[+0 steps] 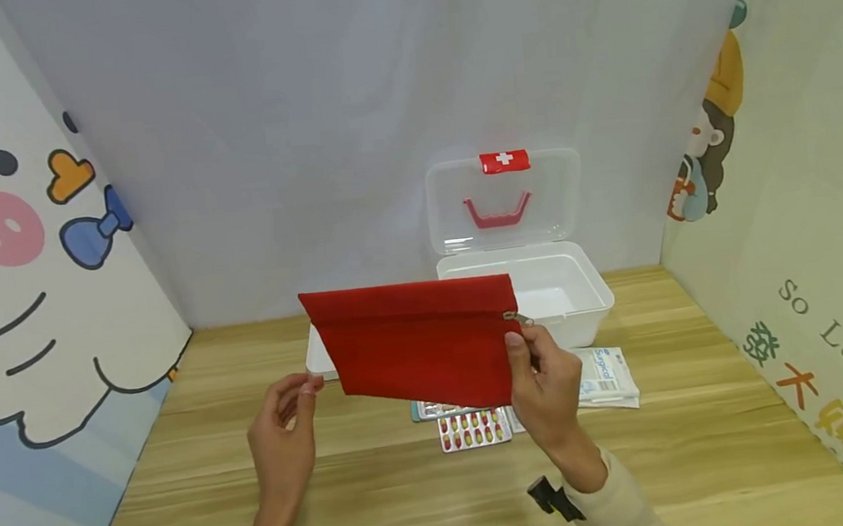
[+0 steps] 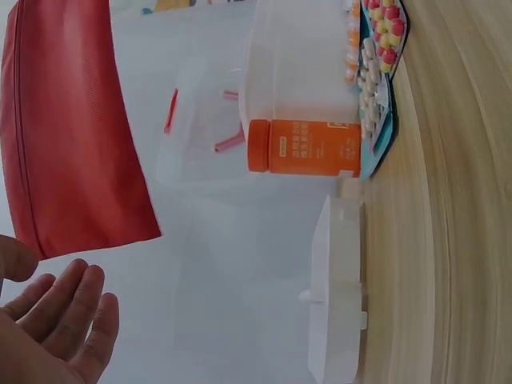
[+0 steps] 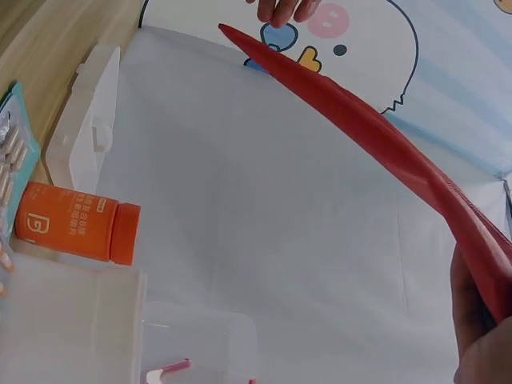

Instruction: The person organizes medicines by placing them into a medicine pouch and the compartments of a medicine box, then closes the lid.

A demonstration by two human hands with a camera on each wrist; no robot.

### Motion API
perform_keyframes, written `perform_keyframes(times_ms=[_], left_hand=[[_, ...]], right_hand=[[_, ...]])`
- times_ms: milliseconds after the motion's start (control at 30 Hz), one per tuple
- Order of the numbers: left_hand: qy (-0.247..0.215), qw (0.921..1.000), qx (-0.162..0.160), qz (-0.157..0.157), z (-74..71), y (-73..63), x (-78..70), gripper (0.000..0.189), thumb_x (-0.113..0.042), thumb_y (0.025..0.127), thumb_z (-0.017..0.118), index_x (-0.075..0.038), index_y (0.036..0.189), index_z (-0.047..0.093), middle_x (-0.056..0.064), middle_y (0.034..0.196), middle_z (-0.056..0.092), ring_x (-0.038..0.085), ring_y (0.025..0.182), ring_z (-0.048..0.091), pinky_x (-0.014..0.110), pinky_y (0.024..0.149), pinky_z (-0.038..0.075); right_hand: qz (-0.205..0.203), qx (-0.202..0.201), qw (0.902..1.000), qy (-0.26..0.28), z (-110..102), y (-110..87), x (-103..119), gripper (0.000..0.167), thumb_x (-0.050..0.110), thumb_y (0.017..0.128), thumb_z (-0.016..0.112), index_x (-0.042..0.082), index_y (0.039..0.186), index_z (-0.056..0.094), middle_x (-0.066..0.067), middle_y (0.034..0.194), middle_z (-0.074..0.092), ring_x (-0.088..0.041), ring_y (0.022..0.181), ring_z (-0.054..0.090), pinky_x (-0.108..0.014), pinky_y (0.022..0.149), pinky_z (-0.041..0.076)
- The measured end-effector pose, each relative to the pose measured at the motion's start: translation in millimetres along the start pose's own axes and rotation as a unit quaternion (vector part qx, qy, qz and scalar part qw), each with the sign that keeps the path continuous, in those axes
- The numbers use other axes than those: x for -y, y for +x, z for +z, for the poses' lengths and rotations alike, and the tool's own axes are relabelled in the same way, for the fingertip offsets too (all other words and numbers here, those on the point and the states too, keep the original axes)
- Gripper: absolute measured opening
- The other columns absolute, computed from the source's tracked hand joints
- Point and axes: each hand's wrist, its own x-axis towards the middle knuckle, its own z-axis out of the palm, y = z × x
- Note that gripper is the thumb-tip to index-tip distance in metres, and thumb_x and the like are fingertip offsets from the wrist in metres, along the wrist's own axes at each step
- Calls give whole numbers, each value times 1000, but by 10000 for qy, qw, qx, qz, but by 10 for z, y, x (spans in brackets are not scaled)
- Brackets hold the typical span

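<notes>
My right hand (image 1: pixel 546 381) grips a flat red zip pouch (image 1: pixel 421 346) by its right end, beside the metal zip pull (image 1: pixel 518 318). The pouch is held up above the table, and its left end has no hand on it. Just left of that end is my left hand (image 1: pixel 282 434), fingers loosely bent and holding nothing. From the left wrist, the pouch (image 2: pixel 76 128) hangs close to the spread fingers (image 2: pixel 68 320). Seen from the right wrist, the pouch (image 3: pixel 360 124) is nearly edge-on and looks thin.
Behind the pouch, a white first-aid box (image 1: pixel 583 303) stands with its clear lid (image 1: pixel 504 197) raised. Pill blister packs (image 1: pixel 474 430) and a surgical packet (image 1: pixel 606 376) lie in front of it. An orange bottle (image 2: pixel 304 148) and a white case (image 2: pixel 340 288) also stand on the table.
</notes>
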Motion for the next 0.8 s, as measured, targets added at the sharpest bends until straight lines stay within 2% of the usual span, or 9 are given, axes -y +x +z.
perform_keyframes(times_ms=[133, 267, 400, 567, 800], left_hand=[[73, 9997, 65, 208, 31, -36, -85, 16, -10, 97, 60, -2, 108, 68, 11, 98, 75, -5, 90, 66, 9, 80, 51], [6, 9991, 271, 318, 93, -84, -171, 14, -9, 97, 60, -3, 105, 69, 9, 96, 75, -3, 90, 67, 10, 80, 51], [-69, 9977, 544, 402, 180, -134, -250, 13, -9, 96, 60, -4, 104, 70, 7, 94, 75, 1, 88, 68, 12, 80, 52], [-227, 9943, 898, 527, 312, -205, -334, 13, -7, 96, 61, -3, 105, 69, 5, 94, 75, 8, 88, 70, 14, 81, 53], [-630, 9857, 1414, 660, 513, -260, -505, 14, -8, 96, 60, -3, 107, 69, 7, 97, 75, 10, 90, 70, 19, 82, 55]], right_hand=[[-641, 107, 9970, -408, -29, 35, 34, 39, 26, 101, 53, -7, 84, 64, -18, 72, 69, -20, 53, 65, -23, 47, 54], [-1211, 219, 9901, -682, -44, 68, 45, 35, 21, 100, 54, -8, 83, 65, -19, 75, 71, -25, 58, 68, -31, 49, 56], [-1453, 224, 9864, -738, -41, 86, 40, 33, 19, 100, 56, -8, 84, 66, -18, 76, 70, -25, 59, 68, -34, 49, 56], [-1558, 298, 9841, -797, -45, 90, 39, 30, 18, 99, 57, -7, 87, 68, -17, 77, 70, -26, 61, 68, -36, 51, 57], [-1719, 548, 9804, -791, -53, 109, 66, 29, 20, 99, 56, -6, 93, 69, -15, 79, 71, -25, 64, 70, -37, 55, 59]])
